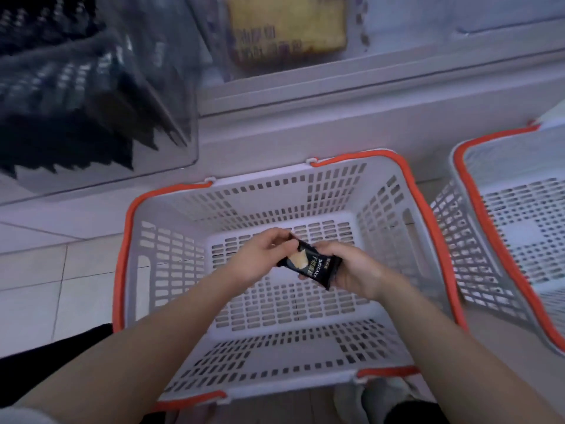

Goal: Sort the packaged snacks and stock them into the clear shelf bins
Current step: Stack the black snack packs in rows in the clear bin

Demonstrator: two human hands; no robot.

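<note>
A small black snack packet [308,264] with a pale cake picture and white lettering hangs above the floor of a white slotted basket [171,270] with an orange rim. My left hand [263,255] pinches the packet's upper left end. My right hand [351,270] grips its lower right end from underneath. Nothing else lies in the basket. A clear shelf bin [91,96] at the upper left holds several black packets with jagged edges. Another clear bin [287,29] at the top centre holds a yellow packet, blurred.
A second white basket [519,228] with an orange rim stands at the right, with nothing in it. The white shelf ledge [367,96] runs behind both baskets. Pale floor tiles [46,270] lie to the left. Dark clothing [46,362] shows at the lower left.
</note>
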